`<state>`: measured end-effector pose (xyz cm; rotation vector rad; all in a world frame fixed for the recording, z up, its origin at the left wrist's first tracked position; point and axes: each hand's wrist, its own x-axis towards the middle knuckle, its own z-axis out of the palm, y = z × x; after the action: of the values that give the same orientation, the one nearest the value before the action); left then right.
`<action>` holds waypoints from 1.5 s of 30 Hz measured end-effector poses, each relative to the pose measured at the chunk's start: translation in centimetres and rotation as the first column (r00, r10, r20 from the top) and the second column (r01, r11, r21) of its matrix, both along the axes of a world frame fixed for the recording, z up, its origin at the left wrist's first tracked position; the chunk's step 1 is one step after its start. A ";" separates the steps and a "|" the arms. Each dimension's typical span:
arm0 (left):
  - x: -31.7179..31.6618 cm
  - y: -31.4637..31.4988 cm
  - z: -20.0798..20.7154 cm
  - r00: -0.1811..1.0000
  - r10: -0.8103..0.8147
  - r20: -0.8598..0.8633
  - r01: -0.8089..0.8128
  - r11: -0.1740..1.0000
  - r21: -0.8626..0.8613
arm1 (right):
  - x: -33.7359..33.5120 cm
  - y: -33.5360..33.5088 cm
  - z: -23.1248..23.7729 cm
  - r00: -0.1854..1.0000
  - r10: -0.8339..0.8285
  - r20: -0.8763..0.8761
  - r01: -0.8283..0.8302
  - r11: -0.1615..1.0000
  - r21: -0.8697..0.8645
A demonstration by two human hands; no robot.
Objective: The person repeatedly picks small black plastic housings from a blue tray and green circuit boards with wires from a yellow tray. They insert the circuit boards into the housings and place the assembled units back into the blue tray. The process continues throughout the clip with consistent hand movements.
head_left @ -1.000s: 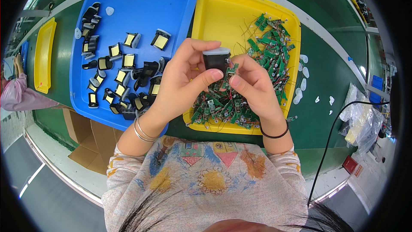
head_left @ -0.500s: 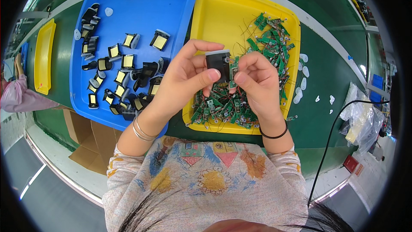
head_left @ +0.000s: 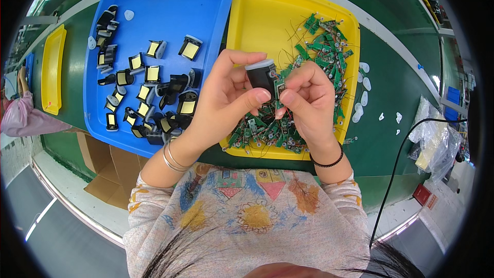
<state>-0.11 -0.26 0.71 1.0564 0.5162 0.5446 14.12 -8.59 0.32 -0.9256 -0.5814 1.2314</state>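
Note:
Between the thumb and fingers of my left hand (head_left: 226, 90) is a black plastic housing (head_left: 261, 78) with a pale grey top. My right hand (head_left: 307, 92) pinches a small green circuit board (head_left: 279, 91) against the housing's right side. Both hands are above a yellow tray (head_left: 252, 7), where many green circuit boards (head_left: 329, 54) with thin wires lie heaped. To the left, a blue tray (head_left: 154, 15) holds many black housings (head_left: 153, 74), most showing a pale yellow pad. My fingers hide where the board meets the housing.
Several white oval pieces (head_left: 365, 85) lie right of the yellow tray, and clear plastic bags (head_left: 432, 134) beyond them near a black cable (head_left: 393, 175). A narrow yellow tray (head_left: 53, 69) and another person's pink sleeve (head_left: 31, 116) are at far left. Below is a cardboard box (head_left: 110, 175).
The black housing has tilted slightly in my left hand, showing more of its grey top. The circuit board now shows more of its face. Both hands stay nearly in place.

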 end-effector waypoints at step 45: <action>-0.7 1.0 1.0 0.997 -0.051 -0.052 0.068 0.913 0.402 | -0.6 0.0 0.0 0.638 -0.112 0.762 0.034 0.992 0.118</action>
<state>-0.81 0.77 1.72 1.4764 0.4127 0.5911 13.49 -8.57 0.35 -1.3850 -1.2580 0.6677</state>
